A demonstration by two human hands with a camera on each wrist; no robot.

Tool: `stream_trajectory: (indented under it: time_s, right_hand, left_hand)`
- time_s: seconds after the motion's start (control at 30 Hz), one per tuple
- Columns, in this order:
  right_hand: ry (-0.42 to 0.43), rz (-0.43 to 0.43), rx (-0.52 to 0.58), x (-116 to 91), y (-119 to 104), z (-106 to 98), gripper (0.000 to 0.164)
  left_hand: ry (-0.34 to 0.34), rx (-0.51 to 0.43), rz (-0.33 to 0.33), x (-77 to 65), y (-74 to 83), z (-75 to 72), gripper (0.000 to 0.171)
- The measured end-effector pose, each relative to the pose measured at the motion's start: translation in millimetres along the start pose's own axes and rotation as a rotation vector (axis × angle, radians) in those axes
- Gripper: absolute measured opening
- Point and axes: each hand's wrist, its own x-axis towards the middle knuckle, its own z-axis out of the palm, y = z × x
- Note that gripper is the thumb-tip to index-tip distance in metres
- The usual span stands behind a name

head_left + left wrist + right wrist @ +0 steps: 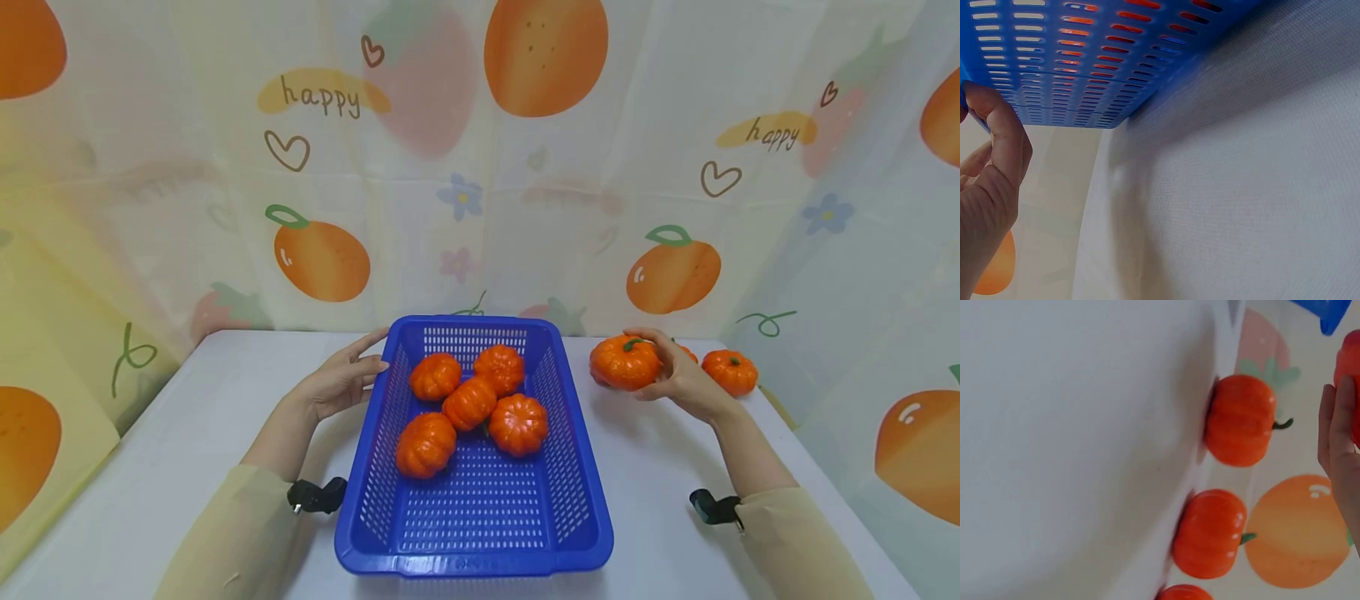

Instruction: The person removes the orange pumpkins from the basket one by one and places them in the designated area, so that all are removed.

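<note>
My right hand point(686, 385) grips a small orange pumpkin point(624, 363) with a green stem, held above the table right of the basket. In the right wrist view this pumpkin point(1350, 356) is cut off by the right edge, with fingers along its side. My left hand point(341, 385) holds the left rim of a blue plastic basket point(474, 563); in the left wrist view, bent fingers point(1004, 134) reach its edge. Several orange pumpkins lie inside the basket, among them one at the near left point(426, 446) and one at the right point(518, 425).
More pumpkins stand on the white table point(645, 517) at the far right, one point(730, 372) beyond my right wrist and another point(687, 353) mostly hidden behind the hand. The right wrist view shows a row of them point(1210, 533). A fruit-print curtain point(420, 250) hangs behind the table.
</note>
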Motion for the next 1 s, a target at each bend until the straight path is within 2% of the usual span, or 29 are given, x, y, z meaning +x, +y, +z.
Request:
stream_trajectory:
  time_s: [0.2,0.43,0.7,1.0]
  right_hand:
    - [-0.022,0.049,-0.008,-3,12,-8,0.094]
    - [-0.106,0.13,0.05,-7,24,-13,0.096]
    - [-0.162,0.233,-0.06,-11,32,-13,0.099]
    - [-0.211,0.252,-0.08,-12,40,-14,0.098]
  left_hand:
    - [-0.001,-0.002,0.001,0.3,1.2,0.0,0.075]
    - [0.007,0.007,0.0,0.4,-0.2,0.2,0.074]
    - [0.016,0.017,-0.003,0.2,-0.5,0.4,0.073]
    - [0.013,0.004,-0.005,-0.2,1.0,1.0,0.073]
